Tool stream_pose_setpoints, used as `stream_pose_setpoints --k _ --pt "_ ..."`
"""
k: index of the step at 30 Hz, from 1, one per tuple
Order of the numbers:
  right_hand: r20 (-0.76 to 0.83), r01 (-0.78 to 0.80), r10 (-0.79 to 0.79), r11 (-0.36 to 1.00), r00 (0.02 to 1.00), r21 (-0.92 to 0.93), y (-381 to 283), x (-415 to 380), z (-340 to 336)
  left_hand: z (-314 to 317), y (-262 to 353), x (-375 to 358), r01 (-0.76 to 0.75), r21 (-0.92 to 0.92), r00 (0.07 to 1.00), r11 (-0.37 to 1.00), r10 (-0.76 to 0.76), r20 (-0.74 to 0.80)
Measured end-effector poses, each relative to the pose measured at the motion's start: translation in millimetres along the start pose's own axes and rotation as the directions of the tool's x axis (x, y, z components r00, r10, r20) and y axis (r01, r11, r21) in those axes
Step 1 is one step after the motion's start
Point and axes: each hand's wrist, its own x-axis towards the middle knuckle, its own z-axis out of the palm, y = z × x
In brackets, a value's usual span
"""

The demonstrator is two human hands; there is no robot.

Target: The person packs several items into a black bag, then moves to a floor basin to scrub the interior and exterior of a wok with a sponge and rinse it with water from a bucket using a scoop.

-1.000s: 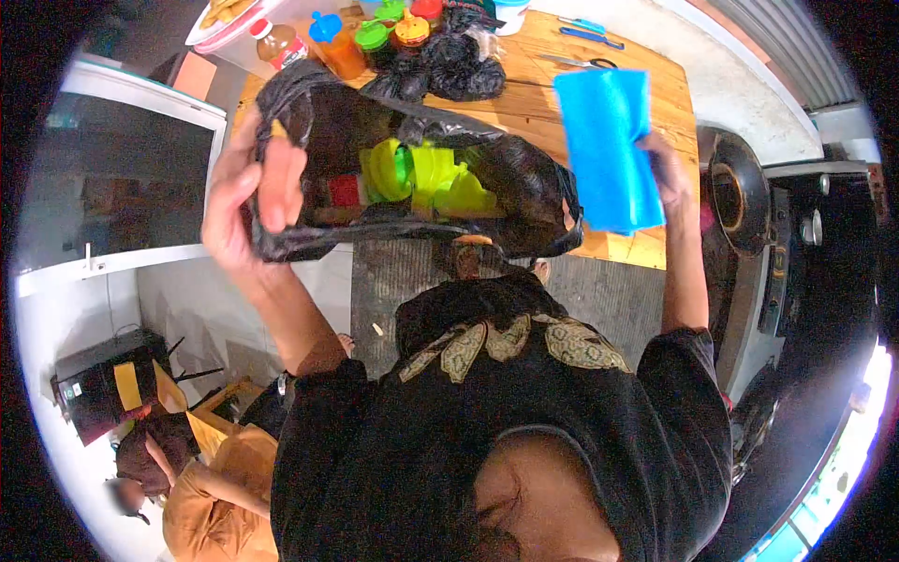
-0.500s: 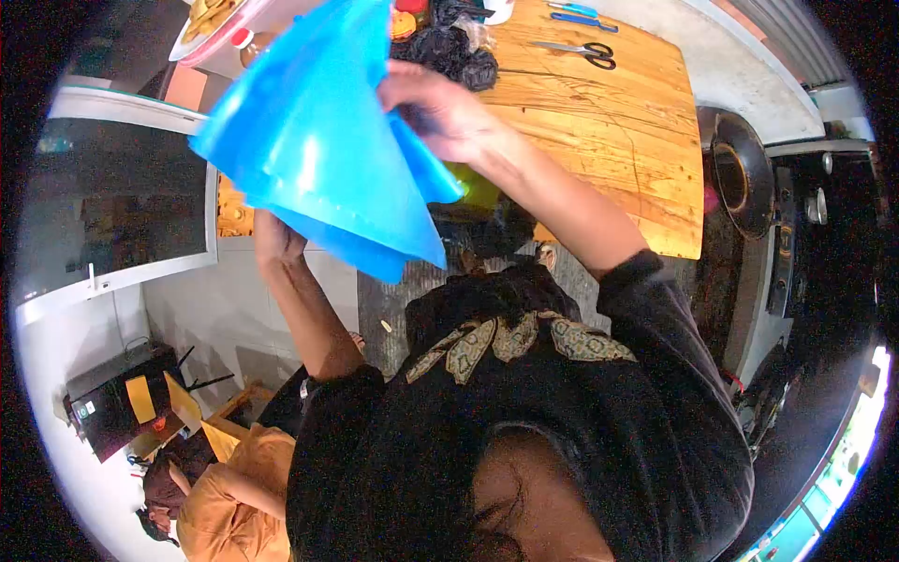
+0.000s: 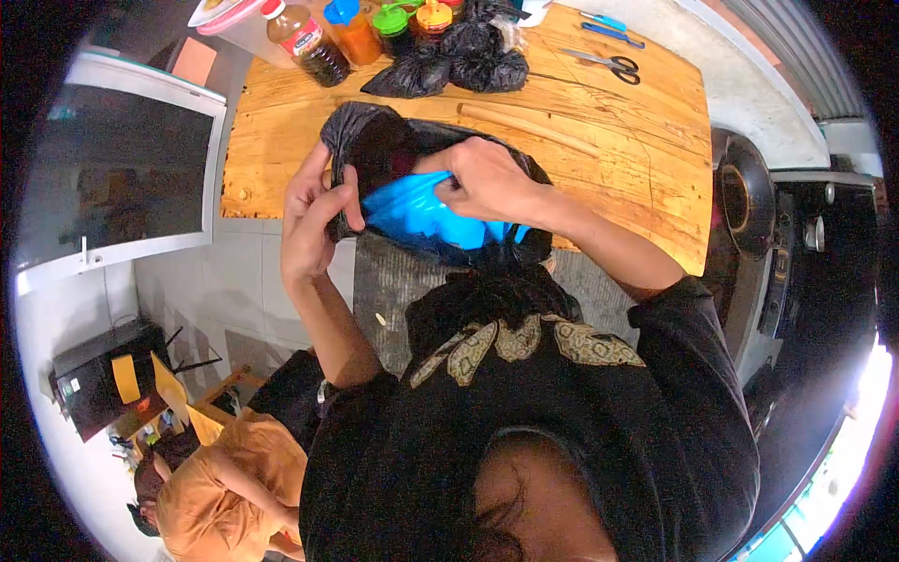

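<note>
My left hand (image 3: pixel 316 211) is closed on the rim of a black plastic bag (image 3: pixel 361 126), fingers and thumb pinching its left side. The bag's mouth gapes upward at the table's near edge. Inside it lies a crumpled, glossy blue plastic sheet (image 3: pixel 412 211), partly hidden by the bag. My right hand (image 3: pixel 487 187) reaches into the opening with curled fingers and grips the upper part of the blue sheet.
On the wooden table (image 3: pixel 637 122) lie scissors (image 3: pixel 613 66), a wooden stick (image 3: pixel 529 129) and tied black bags (image 3: pixel 482 56). A sauce bottle (image 3: pixel 304 42) stands at the back left. A wok (image 3: pixel 747 201) is at right; another person (image 3: pixel 234 487) is at lower left.
The blue sheet, held up high before, is now down in the black bag, crumpled. Both hands have come lower, and my left hand now grips the bag's rim.
</note>
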Motion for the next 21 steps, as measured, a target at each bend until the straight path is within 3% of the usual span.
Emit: stream_pose_setpoints --k 1,4,5,8,9,12,13,15,17,19,20,21 --pt "-0.065 0.044 -0.036 0.989 0.997 0.138 6.5 5.7 4.9 2.2 1.1 0.3 -0.005 0.026 1.0 1.0 0.005 -0.024" --pt "-0.224 -0.001 0.028 0.993 0.974 0.118 25.4 24.8 15.7 9.0 0.8 1.1 0.003 0.068 0.999 0.998 0.0 -0.048" --pt "-0.022 -0.141 0.142 0.989 0.99 0.032 32.8 30.6 13.8 7.4 0.6 1.9 0.013 0.062 0.999 0.998 -0.011 -0.032" --pt "0.008 -0.091 0.097 0.952 0.995 -0.291 94.4 35.3 56.1 14.2 -1.0 7.0 0.015 0.104 0.999 0.994 -0.011 -0.04" --pt "0.167 -0.154 0.202 0.952 0.965 -0.265 99.0 39.9 54.3 18.8 1.6 6.7 0.029 0.13 0.998 0.991 -0.021 -0.061" --pt "-0.138 0.101 -0.165 0.919 0.977 -0.382 114.6 10.8 71.6 10.8 -1.7 4.3 0.022 0.136 0.997 0.99 -0.013 -0.071" --pt "0.233 -0.005 0.075 0.957 0.97 -0.29 71.0 4.4 23.4 4.4 -3.0 4.1 0.01 0.125 0.998 0.992 -0.002 -0.059" --pt "0.403 -0.003 0.136 0.95 0.905 -0.313 67.6 -10.5 18.2 1.5 3.6 4.8 0.04 0.185 0.999 0.982 -0.033 -0.04" --pt "0.482 0.037 0.056 0.983 0.875 -0.181 64.7 -19.6 1.5 0.6 12.3 2.0 0.088 0.252 0.996 0.964 -0.077 -0.053" --pt "0.434 0.127 -0.172 0.983 0.884 0.13 47.5 -30.8 -39.1 -1.2 13.4 2.4 0.078 0.28 0.997 0.957 -0.068 -0.046" --pt "0.377 0.053 -0.266 0.87 0.887 0.49 50.2 -32.2 -57.4 -3.8 12.3 1.7 0.08 0.298 0.996 0.951 -0.07 -0.046" --pt "0.367 -0.146 -0.146 0.738 0.919 0.659 71.2 -34.5 -71.5 -9.4 10.6 2.9 0.089 0.295 0.996 0.951 -0.084 -0.029"
